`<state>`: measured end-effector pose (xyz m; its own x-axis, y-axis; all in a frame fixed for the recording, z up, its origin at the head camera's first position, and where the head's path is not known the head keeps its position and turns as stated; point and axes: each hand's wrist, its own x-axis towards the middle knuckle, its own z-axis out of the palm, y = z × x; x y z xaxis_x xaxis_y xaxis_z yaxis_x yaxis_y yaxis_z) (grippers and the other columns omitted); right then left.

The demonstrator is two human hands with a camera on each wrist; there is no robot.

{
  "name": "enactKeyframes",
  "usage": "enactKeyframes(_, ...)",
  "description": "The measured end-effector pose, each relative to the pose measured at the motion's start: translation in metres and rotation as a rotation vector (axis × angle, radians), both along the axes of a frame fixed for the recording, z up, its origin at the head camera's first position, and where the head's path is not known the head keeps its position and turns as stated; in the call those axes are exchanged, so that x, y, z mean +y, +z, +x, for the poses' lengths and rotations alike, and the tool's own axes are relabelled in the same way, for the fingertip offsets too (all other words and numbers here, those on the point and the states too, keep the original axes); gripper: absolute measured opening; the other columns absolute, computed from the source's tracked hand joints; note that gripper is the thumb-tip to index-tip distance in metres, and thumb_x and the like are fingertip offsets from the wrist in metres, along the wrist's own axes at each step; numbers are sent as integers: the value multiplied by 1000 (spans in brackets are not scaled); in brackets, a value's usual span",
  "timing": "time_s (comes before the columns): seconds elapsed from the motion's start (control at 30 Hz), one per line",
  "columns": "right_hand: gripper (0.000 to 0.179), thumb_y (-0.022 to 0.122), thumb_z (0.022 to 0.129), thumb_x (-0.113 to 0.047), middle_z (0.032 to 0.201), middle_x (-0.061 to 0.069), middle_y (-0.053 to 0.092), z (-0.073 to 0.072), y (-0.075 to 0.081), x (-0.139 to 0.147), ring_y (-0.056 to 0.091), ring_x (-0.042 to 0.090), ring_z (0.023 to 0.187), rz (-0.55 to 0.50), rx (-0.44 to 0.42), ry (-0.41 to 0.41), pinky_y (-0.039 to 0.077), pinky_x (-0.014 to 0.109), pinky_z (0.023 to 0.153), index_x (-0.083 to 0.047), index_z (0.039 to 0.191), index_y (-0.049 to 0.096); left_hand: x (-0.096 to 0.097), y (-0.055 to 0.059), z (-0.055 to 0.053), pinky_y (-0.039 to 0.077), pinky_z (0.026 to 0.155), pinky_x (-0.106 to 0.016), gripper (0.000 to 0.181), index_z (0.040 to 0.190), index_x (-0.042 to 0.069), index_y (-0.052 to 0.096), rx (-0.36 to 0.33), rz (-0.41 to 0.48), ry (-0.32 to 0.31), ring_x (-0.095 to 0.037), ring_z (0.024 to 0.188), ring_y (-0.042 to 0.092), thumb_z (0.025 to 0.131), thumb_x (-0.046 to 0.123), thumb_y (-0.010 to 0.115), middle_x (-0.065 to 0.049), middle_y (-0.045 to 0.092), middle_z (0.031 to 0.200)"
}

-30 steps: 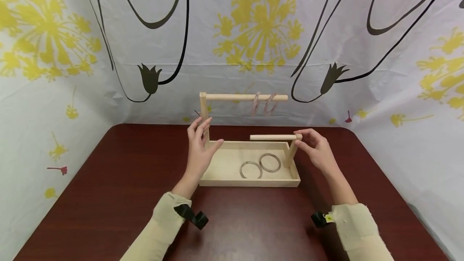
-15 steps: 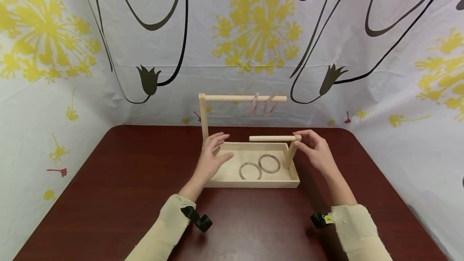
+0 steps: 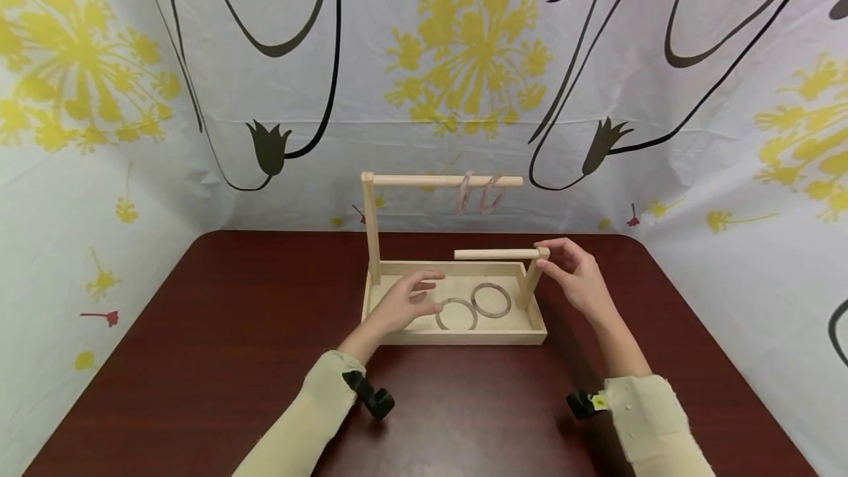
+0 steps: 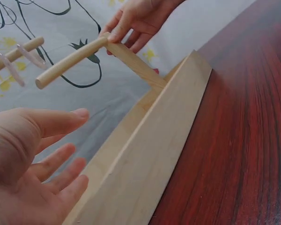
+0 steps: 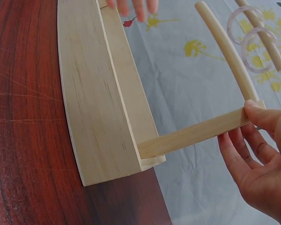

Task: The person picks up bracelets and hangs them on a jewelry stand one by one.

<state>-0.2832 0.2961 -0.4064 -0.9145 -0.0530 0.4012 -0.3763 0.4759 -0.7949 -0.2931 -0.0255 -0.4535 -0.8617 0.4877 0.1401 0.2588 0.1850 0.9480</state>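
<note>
A shallow wooden tray (image 3: 457, 339) carries two upright posts, each with a bar on top. My right hand (image 3: 575, 278) pinches the top of the short right post (image 5: 192, 132), where the lower bar (image 3: 497, 254) joins it. My left hand (image 3: 405, 303) hovers over the tray's left half, thumb and fingers apart and holding nothing. Two clear rings lie in the tray: the nearer ring (image 3: 475, 316) is close to the left fingertips, the farther ring (image 3: 509, 303) beside it. From the taller bar (image 3: 411, 180) hang two pinkish clear rings, a left ring (image 3: 463, 196) and a right ring (image 3: 486, 205).
The tray stands on a dark red wooden table (image 3: 199, 330). A white cloth (image 3: 318, 197) printed with yellow and grey flowers hangs behind and at the sides. The tall left post (image 3: 372, 230) rises behind my left hand.
My left hand has come down from beside the tall left post, moving right and nearer, to just above the tray near the rings. The right hand keeps its hold on the short post.
</note>
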Motion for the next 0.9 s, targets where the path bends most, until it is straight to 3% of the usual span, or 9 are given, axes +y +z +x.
enactKeyframes(0.23,30,68,94,-7,105,-25,62,0,0,0,58,-11,98,1,5,6,43,8,85,2,123,64,8,-5,-8,38,116,-51,53,139,1,53,-30,-98,-112,-41,139,45,89,2,71,-19,47,150)
enactKeyframes(0.57,31,68,94,-8,107,-23,62,-1,-1,-1,57,-11,99,0,-1,7,43,8,86,0,123,64,17,-9,-15,39,116,-46,63,142,4,51,15,-302,-173,-35,140,46,85,5,77,-14,52,147)
enactKeyframes(0.9,29,68,95,-10,105,-25,62,0,0,0,58,-10,99,6,-14,0,43,9,87,-1,123,64,27,-10,-20,47,108,-39,59,137,7,57,325,-615,-208,-26,127,57,84,14,81,-10,58,141)
